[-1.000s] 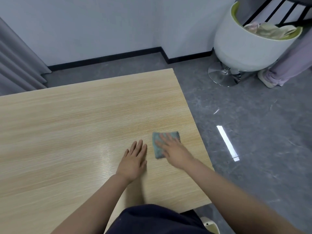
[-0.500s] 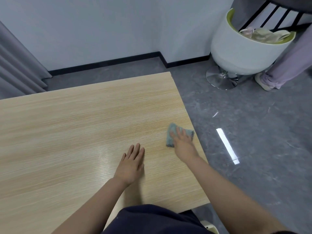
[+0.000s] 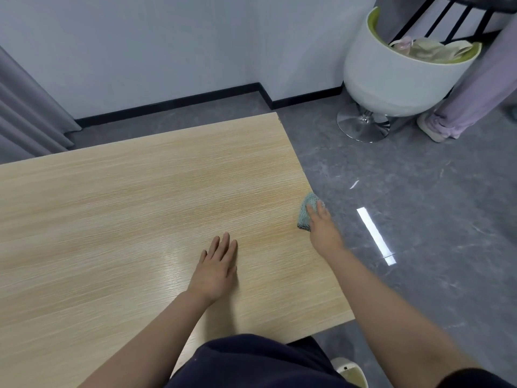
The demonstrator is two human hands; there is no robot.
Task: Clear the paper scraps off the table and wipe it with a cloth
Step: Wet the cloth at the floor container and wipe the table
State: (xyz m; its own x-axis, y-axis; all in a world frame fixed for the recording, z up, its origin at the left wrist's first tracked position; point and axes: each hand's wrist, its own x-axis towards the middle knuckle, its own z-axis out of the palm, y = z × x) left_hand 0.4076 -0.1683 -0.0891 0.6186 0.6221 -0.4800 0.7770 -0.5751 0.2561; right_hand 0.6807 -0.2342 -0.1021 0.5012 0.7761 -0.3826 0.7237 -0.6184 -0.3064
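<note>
Wiping: the right hand (image 3: 323, 229) presses a small blue-green cloth (image 3: 305, 212) against the right edge of the table (image 3: 140, 191), about midway along that edge.
Right hand: fingers straight and laid flat over the cloth, palm down; nothing is curled round it, and the fingertips reach past the table's right edge, over the floor.
Cloth: folded small, its left part lying on the wood, its right part at or slightly over the right edge; the hand hides its near right portion. A darker mesh-like hem shows at its near corner.
Left hand (image 3: 215, 268): spread flat on the tabletop, fingers straight and close together, holding nothing; it rests near the right end of the near edge, well to the left of the cloth.
Table: pale wood-grain top, its far right corner pointing toward the wall's black skirting; a glossy sheen lies just beyond the left hand.
Paper scraps: none show on the visible tabletop.
Floor: grey stone-look tiles with a bright strip of reflected light (image 3: 375, 235) to the right of the table.
Chair (image 3: 397, 77): white tub seat on a chrome foot, beyond the far right corner, with cloth-like items heaped in it.
Curtain (image 3: 25, 113): grey folds at the far left.
</note>
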